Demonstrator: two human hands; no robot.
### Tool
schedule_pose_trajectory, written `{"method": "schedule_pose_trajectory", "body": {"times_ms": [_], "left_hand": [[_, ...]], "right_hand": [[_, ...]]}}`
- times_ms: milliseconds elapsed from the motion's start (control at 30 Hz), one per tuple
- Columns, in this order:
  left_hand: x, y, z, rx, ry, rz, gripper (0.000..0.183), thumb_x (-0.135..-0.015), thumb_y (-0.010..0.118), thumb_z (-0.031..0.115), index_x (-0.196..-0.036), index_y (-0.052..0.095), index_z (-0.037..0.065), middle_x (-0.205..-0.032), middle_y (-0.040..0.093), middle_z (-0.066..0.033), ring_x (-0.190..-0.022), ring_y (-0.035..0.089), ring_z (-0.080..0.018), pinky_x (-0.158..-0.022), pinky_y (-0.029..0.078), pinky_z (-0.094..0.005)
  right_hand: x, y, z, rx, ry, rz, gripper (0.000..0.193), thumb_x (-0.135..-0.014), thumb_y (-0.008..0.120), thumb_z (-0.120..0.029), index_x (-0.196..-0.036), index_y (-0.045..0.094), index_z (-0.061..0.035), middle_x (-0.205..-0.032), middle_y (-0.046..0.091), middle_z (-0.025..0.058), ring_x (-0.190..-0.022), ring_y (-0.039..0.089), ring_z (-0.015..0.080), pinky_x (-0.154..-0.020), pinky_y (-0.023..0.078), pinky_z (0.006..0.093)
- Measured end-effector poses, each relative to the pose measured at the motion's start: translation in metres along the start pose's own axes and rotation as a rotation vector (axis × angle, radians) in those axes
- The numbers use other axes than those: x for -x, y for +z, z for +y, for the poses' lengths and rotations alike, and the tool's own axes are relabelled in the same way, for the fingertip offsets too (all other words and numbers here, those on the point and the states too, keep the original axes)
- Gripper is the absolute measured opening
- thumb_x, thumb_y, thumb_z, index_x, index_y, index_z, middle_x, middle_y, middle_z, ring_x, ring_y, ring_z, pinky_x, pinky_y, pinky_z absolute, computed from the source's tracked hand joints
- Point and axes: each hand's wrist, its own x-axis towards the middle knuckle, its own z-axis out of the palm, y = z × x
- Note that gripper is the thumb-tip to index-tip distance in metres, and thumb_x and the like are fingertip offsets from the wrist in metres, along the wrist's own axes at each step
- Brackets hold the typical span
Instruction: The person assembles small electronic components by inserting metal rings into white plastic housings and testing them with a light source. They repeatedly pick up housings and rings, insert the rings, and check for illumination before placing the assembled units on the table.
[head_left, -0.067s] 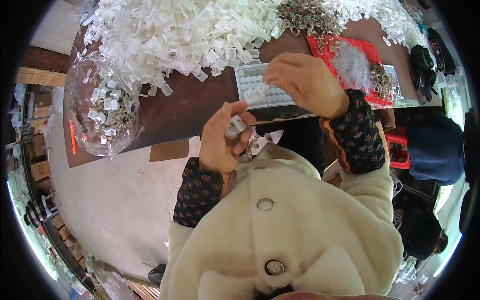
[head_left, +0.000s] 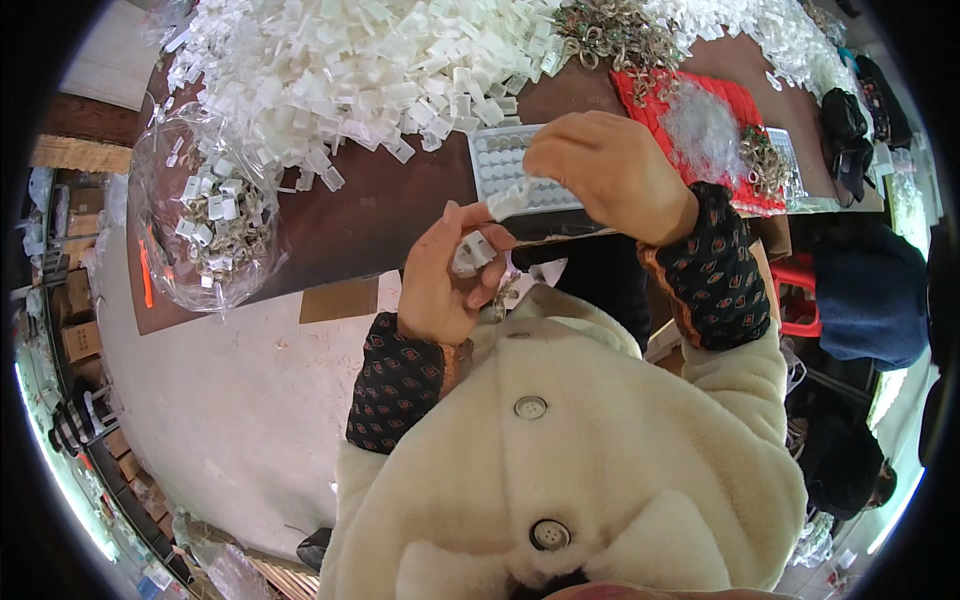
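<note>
My left hand [head_left: 438,270] is closed with a small white plastic clip-like piece [head_left: 468,254] cradled between the fingers and palm. At its raised index fingertip is another white plastic piece [head_left: 508,203], which reaches up to the bent fingers of my right hand [head_left: 605,170]. The right fingers are pinched together, palm down, and their tips are partly hidden. Behind the hands lies a white tray [head_left: 482,160] with rows of round whitish bumps. A few brownish shiny bits [head_left: 507,295] show below my left hand, too small to name.
A large heap of white plastic pieces [head_left: 350,80] covers the back of the brown table [head_left: 410,190]. On the left is a clear bag [head_left: 160,230] of pieces beside an orange-handled tool [head_left: 146,275]. A red cloth [head_left: 640,92] holds clear threads and brownish rings. A red stool [head_left: 797,295] stands right.
The white piece below my right fingers has shifted slightly down toward my left index fingertip and looks less blurred. My left hand has hardly moved.
</note>
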Motion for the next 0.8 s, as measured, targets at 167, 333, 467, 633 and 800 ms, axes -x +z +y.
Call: {"method": "schedule_pose_trajectory", "body": {"times_ms": [167, 333, 467, 633, 800], "left_hand": [[0.002, -0.002, -0.007, 0.040, -0.109, -0.220, 0.040, -0.104, 0.046, 0.034, -0.124, 0.052, 0.000, -0.097, 0.066, -0.0140, -0.060, 0.050, -0.0128, -0.044, 0.035, -0.0200], [0.000, -0.003, -0.013, 0.043, -0.120, -0.223, 0.033, -0.098, 0.058, 0.019, -0.123, 0.052, -0.001, -0.098, 0.068, -0.0164, -0.061, 0.054, -0.0131, -0.043, 0.035, -0.0189], [0.001, 0.000, -0.015, -0.012, -0.131, -0.224, 0.031, -0.096, 0.059, 0.015, -0.122, 0.054, -0.001, -0.098, 0.068, -0.0166, -0.066, 0.058, -0.0140, -0.043, 0.035, -0.0182], [0.004, 0.004, -0.025, -0.097, -0.129, -0.195, 0.028, -0.096, 0.060, 0.014, -0.120, 0.056, -0.001, -0.100, 0.068, -0.0169, -0.070, 0.059, -0.0140, -0.044, 0.037, -0.0176], [0.000, 0.003, -0.030, 0.013, -0.032, -0.171, 0.032, -0.098, 0.057, 0.014, -0.126, 0.055, -0.002, -0.102, 0.067, -0.0169, -0.073, 0.059, -0.0160, -0.043, 0.037, -0.0177]], "right_hand": [[0.008, 0.000, -0.016, 0.064, -0.186, 0.027, 0.022, -0.074, 0.064, -0.013, -0.095, 0.062, -0.0057, -0.099, 0.062, 0.0065, -0.087, 0.064, 0.0242, -0.075, 0.052, 0.0353], [0.014, 0.004, -0.016, -0.135, -0.088, 0.017, 0.023, -0.078, 0.069, -0.010, -0.099, 0.063, -0.0029, -0.101, 0.063, 0.0088, -0.089, 0.064, 0.0261, -0.076, 0.053, 0.0367], [0.025, -0.001, -0.022, -0.640, 0.276, -0.085, 0.018, -0.085, 0.070, -0.005, -0.101, 0.063, -0.0007, -0.097, 0.065, 0.0100, -0.082, 0.065, 0.0237, -0.073, 0.053, 0.0336], [0.035, -0.004, -0.023, -0.786, 0.531, -0.166, 0.014, -0.087, 0.068, -0.002, -0.100, 0.064, -0.0023, -0.089, 0.066, 0.0077, -0.079, 0.064, 0.0147, -0.069, 0.051, 0.0284], [0.047, 0.001, -0.012, -0.797, 0.600, -0.016, 0.013, -0.088, 0.068, -0.008, -0.099, 0.065, -0.0019, -0.083, 0.066, 0.0072, -0.075, 0.063, 0.0125, -0.067, 0.051, 0.0276]]}}
